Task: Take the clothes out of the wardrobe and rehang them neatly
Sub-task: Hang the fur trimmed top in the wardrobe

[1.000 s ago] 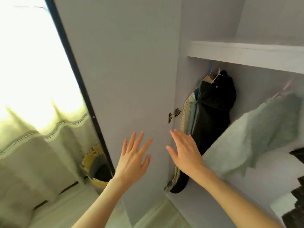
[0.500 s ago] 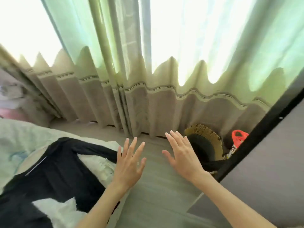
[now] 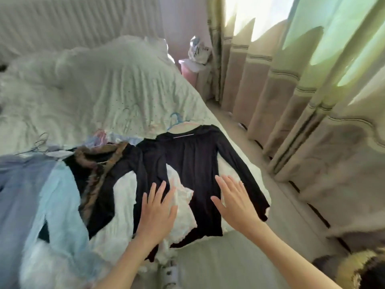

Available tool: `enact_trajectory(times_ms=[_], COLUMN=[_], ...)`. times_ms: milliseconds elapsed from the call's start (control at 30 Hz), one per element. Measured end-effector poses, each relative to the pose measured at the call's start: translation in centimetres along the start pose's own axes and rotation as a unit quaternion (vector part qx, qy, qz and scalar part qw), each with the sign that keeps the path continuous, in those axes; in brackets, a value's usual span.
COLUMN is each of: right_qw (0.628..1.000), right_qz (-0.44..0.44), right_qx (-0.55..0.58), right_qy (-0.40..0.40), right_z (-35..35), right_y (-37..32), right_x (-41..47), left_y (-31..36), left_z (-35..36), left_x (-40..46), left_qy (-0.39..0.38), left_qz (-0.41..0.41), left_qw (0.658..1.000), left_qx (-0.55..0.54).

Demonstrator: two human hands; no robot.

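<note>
On the bed (image 3: 108,97), a heap of pale blue clothes (image 3: 52,197) crowds the left, so lifting carelessly could drag neighbours along by tangled hangers. Left hand (image 3: 155,213) and right hand (image 3: 234,202) hover flat, fingers spread, holding nothing. The black top (image 3: 193,159) lies lengthwise, neckline pointing toward the pillows.

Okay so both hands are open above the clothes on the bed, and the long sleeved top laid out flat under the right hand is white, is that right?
Not quite: the long-sleeved top is black, not white, as the head view shows. The rest holds: the left hand and right hand are open above the clothes on the bed.
</note>
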State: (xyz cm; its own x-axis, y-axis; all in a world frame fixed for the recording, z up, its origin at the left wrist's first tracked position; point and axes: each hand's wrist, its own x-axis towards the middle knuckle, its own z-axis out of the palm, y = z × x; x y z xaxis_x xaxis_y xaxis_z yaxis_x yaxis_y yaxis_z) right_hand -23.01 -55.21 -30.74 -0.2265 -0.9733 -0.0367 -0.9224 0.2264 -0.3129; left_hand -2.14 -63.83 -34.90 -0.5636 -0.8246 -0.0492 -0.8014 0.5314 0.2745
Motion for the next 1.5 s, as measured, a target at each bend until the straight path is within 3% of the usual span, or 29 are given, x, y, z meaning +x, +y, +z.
enact_trajectory(times_ms=[100,300,633,800,1000,1167,1300,1500], right_qw=[0.998,0.992,0.971,0.965,0.968,0.968,0.953,0.953], right_qz=[-0.014,-0.042,-0.078,-0.082,-0.047,-0.034,0.029,0.079], right_qx=[0.012,-0.034,-0.069,-0.038,0.048,-0.032,0.074,0.143], right_qy=[-0.053,-0.117,-0.214,-0.245,-0.241,-0.247,-0.292,-0.257], right_z=[2.5,7.3,19.1,25.0,30.9,34.3,34.9,33.0], right_y=[-2.9,-7.5,-15.0,-18.0,-21.3,-22.9,-23.6,-23.7], right_x=[3.9,14.0,33.6,42.4,48.1,50.8,51.7,50.7], left_y=[-4.8,-15.1,-31.5,-38.3,-39.8,-41.0,-40.9,-40.9], left_z=[0.3,2.3,7.3,10.4,15.3,17.1,16.9,15.3], left_x=[-0.2,4.7,17.2,22.0,21.9,21.8,22.1,21.8], left_qy=[0.001,-0.082,-0.165,-0.156,-0.183,-0.174,-0.186,-0.212], left_qz=[-0.06,-0.157,-0.196,-0.211,-0.19,-0.186,-0.191,-0.17], left_qw=[0.998,0.984,0.966,0.965,0.963,0.966,0.964,0.962], left_qx=[-0.033,-0.032,-0.026,-0.024,0.043,0.036,0.015,-0.001])
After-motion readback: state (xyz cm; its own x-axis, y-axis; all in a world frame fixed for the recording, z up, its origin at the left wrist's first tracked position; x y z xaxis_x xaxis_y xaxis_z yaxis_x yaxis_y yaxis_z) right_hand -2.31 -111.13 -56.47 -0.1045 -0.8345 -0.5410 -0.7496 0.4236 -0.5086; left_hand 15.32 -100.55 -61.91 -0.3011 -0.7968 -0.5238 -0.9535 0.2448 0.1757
